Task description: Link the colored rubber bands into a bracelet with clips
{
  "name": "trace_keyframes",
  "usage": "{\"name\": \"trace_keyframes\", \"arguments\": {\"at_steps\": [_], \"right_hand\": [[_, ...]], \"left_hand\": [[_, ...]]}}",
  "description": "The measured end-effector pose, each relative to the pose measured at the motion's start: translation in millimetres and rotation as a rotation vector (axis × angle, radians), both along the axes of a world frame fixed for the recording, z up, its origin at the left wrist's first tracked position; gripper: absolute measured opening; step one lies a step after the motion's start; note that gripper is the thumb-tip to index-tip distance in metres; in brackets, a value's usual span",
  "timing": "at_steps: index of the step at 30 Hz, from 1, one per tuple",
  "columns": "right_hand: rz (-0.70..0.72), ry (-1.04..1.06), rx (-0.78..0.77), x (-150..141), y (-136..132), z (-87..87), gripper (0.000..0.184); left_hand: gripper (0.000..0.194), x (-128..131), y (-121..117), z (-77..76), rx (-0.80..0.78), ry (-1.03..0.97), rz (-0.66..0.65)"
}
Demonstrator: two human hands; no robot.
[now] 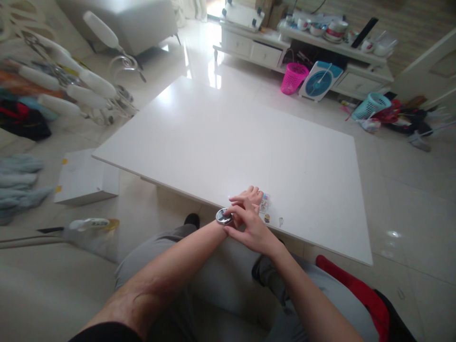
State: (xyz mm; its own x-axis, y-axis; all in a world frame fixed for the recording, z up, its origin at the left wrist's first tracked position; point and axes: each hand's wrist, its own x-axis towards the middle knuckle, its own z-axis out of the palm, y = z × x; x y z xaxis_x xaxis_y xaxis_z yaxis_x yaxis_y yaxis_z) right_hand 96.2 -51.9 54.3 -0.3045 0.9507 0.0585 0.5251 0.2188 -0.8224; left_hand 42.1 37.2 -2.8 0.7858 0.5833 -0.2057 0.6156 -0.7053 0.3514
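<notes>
My left hand [252,194] rests on the near edge of the white table [221,137], its fingers lying loosely on the top with nothing in them. A round silver wristwatch [224,216] sits on my left wrist. My right hand [250,227] lies across that wrist, partly covering the left hand, with its fingers closed on the watch and its strap. Small colourful stickers [265,205] lie on the table just beyond my fingers.
A pink basket [293,78], a blue fan [319,81] and a teal basket [371,105] stand by a low white cabinet [263,51] at the back. A white box [85,176] sits on the floor left. My knees are under the table's edge.
</notes>
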Motion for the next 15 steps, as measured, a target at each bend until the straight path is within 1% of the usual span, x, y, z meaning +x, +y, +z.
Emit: {"name": "trace_keyframes", "arguments": {"at_steps": [2,5,10,12,15], "right_hand": [[0.004,0.042,0.017,0.3,0.1,-1.4,0.017],[0.003,0.099,0.04,0.8,0.2,-2.7,0.013],[-0.003,0.086,0.049,1.5,1.0,-4.2,0.016],[-0.004,0.074,0.052,1.6,1.6,-4.8,0.019],[-0.008,0.061,0.044,1.5,2.1,-4.6,0.02]], "left_hand": [[0.057,0.9,0.5,0.2,0.029,0.024,-0.012],[0.052,1.8,0.5,4.7,0.051,0.059,-0.027],[0.035,0.6,-1.5,13.1,0.073,0.076,-0.013],[0.028,-0.4,-2.2,14.4,0.077,0.069,-0.01],[0.023,-0.9,-2.0,13.8,0.075,0.065,-0.01]]}}
